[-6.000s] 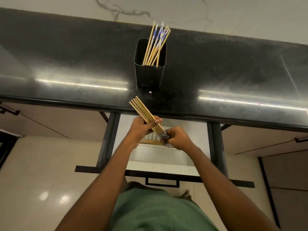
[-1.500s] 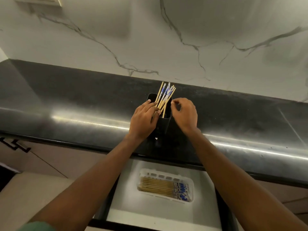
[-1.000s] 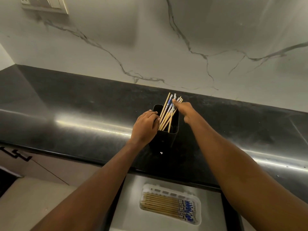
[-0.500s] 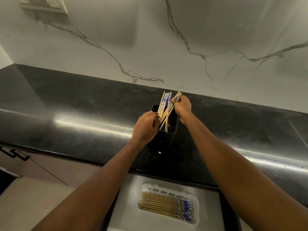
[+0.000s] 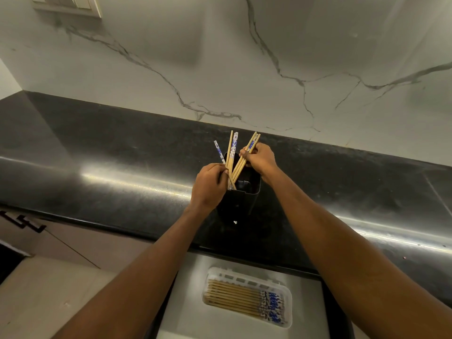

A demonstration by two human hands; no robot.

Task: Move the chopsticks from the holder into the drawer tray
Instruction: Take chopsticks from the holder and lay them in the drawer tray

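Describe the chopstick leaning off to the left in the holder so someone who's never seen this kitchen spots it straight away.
On the black countertop a black holder stands between the left hand and right hand. The leftmost chopstick rising from it is the only one tilting left, blue-and-white end up; the chopsticks in the right hand's grip tilt right.

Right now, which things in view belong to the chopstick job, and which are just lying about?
Job: left hand and right hand gripping chopsticks, black holder, white tray holding more chopsticks, drawer.
Lying about: wall switch plate, cabinet handle.
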